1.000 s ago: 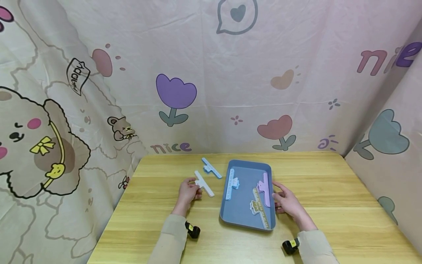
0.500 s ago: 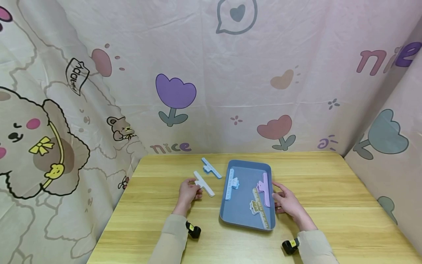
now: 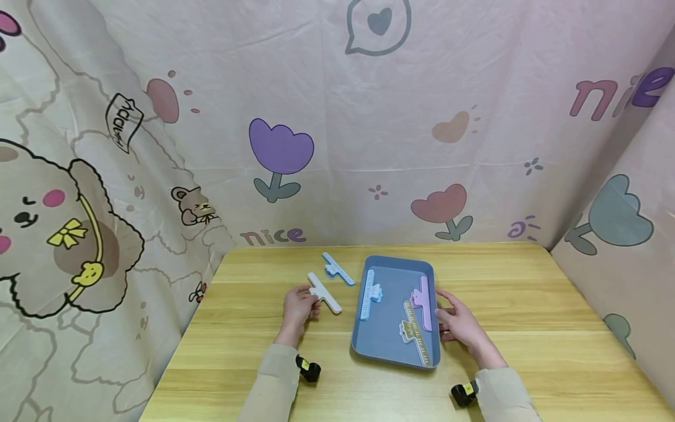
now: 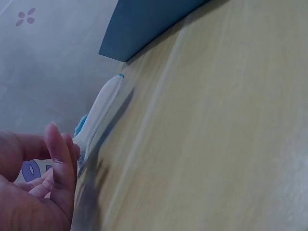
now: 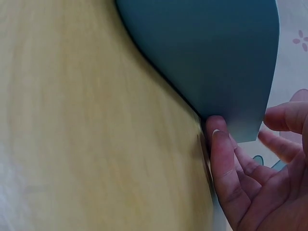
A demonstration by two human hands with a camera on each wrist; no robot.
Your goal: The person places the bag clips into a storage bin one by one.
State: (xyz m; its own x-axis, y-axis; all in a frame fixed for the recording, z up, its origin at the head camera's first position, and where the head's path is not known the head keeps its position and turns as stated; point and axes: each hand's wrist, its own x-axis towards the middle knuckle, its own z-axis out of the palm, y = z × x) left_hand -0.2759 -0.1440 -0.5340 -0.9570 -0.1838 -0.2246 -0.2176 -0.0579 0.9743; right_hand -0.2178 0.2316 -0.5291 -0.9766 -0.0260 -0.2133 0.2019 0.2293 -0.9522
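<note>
My left hand [image 3: 299,308] pinches a white bar clip [image 3: 328,299] by its middle handle, left of the blue-grey tray [image 3: 392,340]. In the left wrist view the clip [image 4: 101,106] slants up from the fingertips, close over the table, its shadow beside it. My right hand [image 3: 460,322] rests against the tray's right side; in the right wrist view its fingertips touch the outer wall [image 5: 226,72]. Inside the tray lie a light blue clip [image 3: 368,295], a purple clip [image 3: 426,305] and a clear, gold-tinted clip [image 3: 416,334] with ruler marks.
Another light blue clip [image 3: 338,269] lies on the wooden table [image 3: 506,293] behind the white one, near the tray's left side. Printed curtain cloth [image 3: 348,146] hangs behind the table and at both sides.
The left hand and the white clip have shifted very slightly to the left. The right hand, the tray and the other clips have kept their places.
</note>
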